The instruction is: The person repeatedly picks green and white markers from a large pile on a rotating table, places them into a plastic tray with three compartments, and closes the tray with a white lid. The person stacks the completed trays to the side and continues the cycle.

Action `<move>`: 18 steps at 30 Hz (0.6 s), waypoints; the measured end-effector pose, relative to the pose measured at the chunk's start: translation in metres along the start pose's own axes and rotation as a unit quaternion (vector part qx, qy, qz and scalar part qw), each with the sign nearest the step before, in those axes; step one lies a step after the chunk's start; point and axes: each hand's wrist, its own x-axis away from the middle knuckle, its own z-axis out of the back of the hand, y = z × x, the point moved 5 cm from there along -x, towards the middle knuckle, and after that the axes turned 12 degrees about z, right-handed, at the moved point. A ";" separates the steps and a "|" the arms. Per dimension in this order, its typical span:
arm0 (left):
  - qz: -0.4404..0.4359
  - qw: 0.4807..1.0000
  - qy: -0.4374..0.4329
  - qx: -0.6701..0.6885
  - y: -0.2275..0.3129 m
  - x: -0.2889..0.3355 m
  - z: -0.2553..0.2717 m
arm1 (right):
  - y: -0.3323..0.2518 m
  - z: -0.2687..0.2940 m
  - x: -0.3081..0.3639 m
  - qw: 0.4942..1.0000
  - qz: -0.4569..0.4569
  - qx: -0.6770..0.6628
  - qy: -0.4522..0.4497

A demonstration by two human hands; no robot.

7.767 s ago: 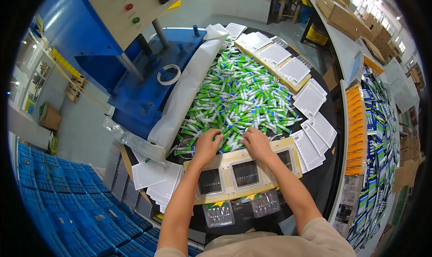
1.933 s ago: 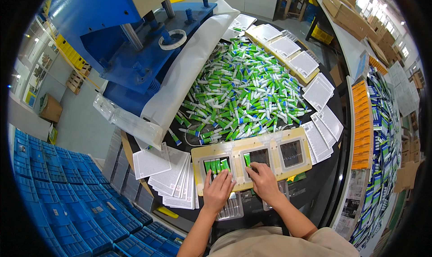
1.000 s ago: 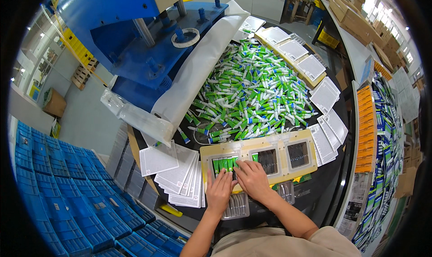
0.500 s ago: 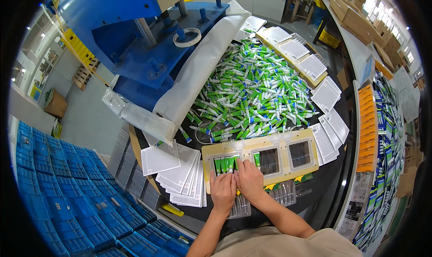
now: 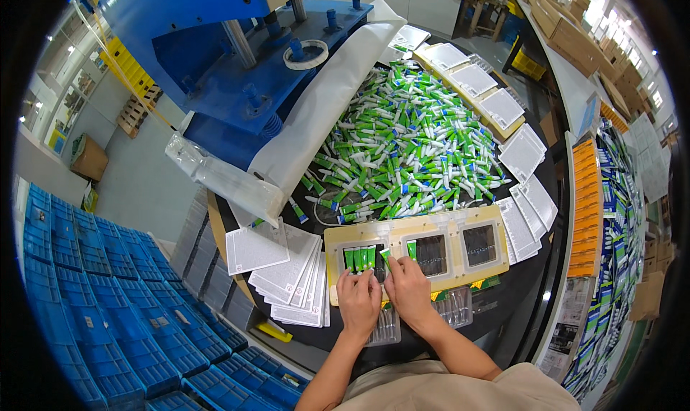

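Neatly, green tubes line the yellow frame's left compartment.

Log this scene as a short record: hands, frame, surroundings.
left hand: fingertips at the near end of the tube row; grip unclear
right hand: holds a green tube by the left window's right edge
frame: yellow, three windows; tube row in left, single tube in middle
beyond frame: tube pile
beside frame: white cards, both sides
far left: blue press
near left: blue crates
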 end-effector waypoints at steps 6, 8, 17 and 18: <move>-0.004 1.000 -0.027 0.009 0.001 0.001 -0.003 | 0.002 0.000 0.002 0.999 0.021 -0.035 -0.019; -0.001 0.999 -0.038 0.016 -0.001 -0.002 -0.004 | 0.001 -0.006 -0.002 0.998 0.026 -0.044 -0.023; 0.004 0.998 -0.065 0.005 -0.005 -0.008 0.008 | 0.005 -0.004 -0.004 0.982 0.002 -0.184 0.048; 0.002 0.998 -0.057 0.002 -0.007 -0.007 0.010 | 0.008 -0.005 0.000 0.978 -0.014 -0.204 0.042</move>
